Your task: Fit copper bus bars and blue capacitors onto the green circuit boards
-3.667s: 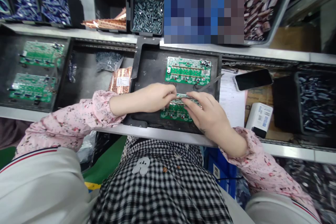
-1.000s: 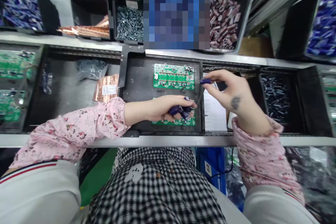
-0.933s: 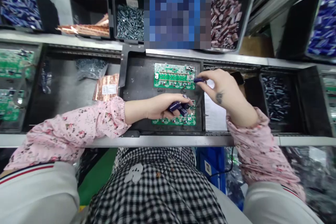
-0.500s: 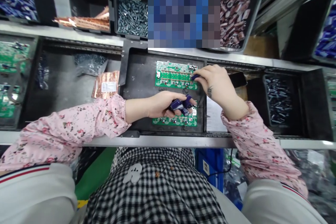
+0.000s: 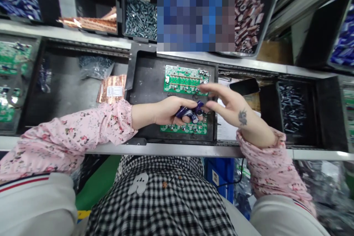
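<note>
Several dark blue cylindrical parts [image 5: 184,112] lie in my left hand [image 5: 172,110], whose fingers curl around them above the lower green circuit board [image 5: 184,128]. My right hand [image 5: 231,103] is just to the right of them, thumb and fingers apart, with nothing seen between them. Its fingertips are near the right end of the upper green circuit board [image 5: 179,78]. Both boards rest in a black tray [image 5: 146,77]. My left hand hides part of the lower board.
Behind the tray stand bins of small metal parts [image 5: 141,16], copper strips [image 5: 91,22] and brownish rings [image 5: 247,22]. A black phone [image 5: 245,86] lies right of the tray, beyond it a bin of dark parts [image 5: 293,107]. Copper pieces with a label [image 5: 114,91] lie left.
My right hand has let go of a blue part at the upper board's right end, opened, and moved down and toward my left hand. My left hand has barely moved.
</note>
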`<act>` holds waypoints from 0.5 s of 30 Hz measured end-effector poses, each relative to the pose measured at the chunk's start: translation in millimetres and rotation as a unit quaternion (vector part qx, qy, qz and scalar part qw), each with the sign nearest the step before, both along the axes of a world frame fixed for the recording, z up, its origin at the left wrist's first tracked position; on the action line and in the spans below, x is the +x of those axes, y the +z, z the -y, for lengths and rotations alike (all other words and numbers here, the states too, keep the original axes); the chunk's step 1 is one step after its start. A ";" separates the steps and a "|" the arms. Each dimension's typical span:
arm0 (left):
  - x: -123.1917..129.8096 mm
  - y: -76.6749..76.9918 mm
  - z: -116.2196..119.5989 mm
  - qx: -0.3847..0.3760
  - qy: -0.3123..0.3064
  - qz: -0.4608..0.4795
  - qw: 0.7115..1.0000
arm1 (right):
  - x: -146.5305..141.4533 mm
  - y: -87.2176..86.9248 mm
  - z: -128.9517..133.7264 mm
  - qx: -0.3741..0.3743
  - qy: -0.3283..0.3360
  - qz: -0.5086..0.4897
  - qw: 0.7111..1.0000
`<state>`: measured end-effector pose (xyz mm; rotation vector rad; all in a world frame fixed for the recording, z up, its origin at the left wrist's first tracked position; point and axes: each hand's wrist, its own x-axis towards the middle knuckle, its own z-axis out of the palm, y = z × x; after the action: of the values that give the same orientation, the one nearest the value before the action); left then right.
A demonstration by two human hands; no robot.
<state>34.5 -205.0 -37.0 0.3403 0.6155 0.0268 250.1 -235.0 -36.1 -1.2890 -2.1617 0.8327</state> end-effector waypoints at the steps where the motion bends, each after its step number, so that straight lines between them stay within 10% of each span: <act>1: 0.6 -0.2 0.5 -0.004 -0.004 -0.004 1.000 | -1.0 2.7 4.4 -0.020 0.026 -0.026 0.999; 8: 3.3 -5.7 0.8 0.012 0.013 -0.016 1.000 | 10.8 -11.6 -5.9 0.063 -0.134 0.086 0.985; 15: 5.4 -5.6 2.0 0.079 0.002 -0.040 0.996 | 11.8 -23.9 -14.9 0.094 -0.140 0.208 0.963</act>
<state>40.0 -207.0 -42.7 0.4951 0.6952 0.0655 261.9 -220.2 -60.0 -1.7341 -2.2189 0.2488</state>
